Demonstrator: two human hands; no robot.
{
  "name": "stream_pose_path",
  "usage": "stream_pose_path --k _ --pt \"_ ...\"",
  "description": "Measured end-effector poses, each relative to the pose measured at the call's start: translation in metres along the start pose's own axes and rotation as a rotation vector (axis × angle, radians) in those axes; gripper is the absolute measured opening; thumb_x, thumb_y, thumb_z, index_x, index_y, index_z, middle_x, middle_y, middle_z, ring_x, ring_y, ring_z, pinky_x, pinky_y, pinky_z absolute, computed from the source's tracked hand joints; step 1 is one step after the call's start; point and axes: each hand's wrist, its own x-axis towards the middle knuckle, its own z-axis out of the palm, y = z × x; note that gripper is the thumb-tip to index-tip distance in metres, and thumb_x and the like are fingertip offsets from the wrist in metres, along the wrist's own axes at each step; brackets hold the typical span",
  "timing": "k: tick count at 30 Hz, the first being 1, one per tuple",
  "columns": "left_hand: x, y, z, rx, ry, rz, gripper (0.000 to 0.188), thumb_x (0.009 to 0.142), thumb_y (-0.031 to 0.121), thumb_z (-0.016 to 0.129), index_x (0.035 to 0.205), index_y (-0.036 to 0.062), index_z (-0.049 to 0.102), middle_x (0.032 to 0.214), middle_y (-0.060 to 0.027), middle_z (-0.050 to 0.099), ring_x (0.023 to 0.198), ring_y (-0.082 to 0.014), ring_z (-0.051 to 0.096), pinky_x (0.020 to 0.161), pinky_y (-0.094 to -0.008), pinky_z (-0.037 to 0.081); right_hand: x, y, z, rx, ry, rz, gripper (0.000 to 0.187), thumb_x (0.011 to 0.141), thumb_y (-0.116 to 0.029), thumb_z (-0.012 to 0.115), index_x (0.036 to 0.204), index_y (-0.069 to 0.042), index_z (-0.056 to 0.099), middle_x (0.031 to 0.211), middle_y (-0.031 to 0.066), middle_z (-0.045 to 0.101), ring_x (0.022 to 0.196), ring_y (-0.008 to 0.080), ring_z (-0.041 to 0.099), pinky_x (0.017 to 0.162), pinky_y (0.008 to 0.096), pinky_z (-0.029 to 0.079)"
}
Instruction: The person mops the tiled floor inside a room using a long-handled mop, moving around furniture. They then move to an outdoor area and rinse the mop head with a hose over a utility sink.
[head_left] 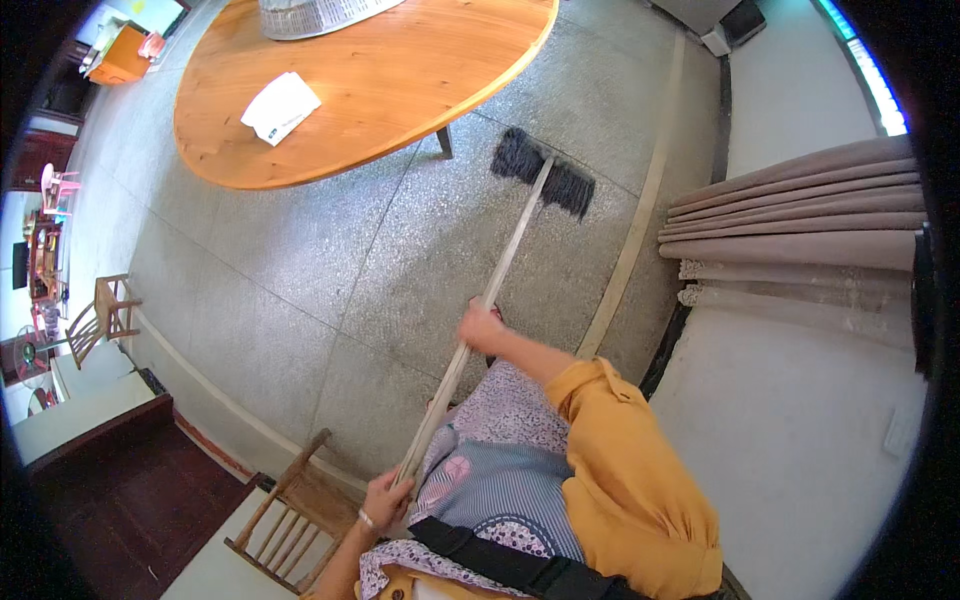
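Note:
A mop with a long pale handle (515,240) and a wide, dark, shaggy head (543,174) slants across the view, its head lying on the grey speckled floor. My right hand (482,327) is wrapped round the middle of the handle. Lower down, near the handle's end, my left hand (387,500) grips it too, close to my waist. Just beyond the mop head, to the left, stands a large oval wooden table (400,90).
On the table are a white packet (281,108) and a silvery mesh cover (325,14). A wooden chair (300,510) stands close on my left, another (103,315) farther off. Bunched beige curtains (800,205) hang along the right wall. A table leg (445,143) rests left of the mop head.

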Motion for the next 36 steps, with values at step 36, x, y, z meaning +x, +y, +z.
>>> stream_pose_path --k 36 --pt "0.090 0.126 0.034 -0.612 -0.052 -0.322 0.015 0.083 0.025 0.046 0.078 0.0119 0.042 0.048 0.0022 0.036 0.031 -0.0064 0.029 0.026 -0.0203 0.021 0.084 0.094 -0.038 -0.007 -0.046 0.188 0.015 0.073 -0.017 0.048 0.080 -0.014 0.062 0.087 0.0020 0.056 0.095 0.0196 0.046 0.094 0.0433 0.022"
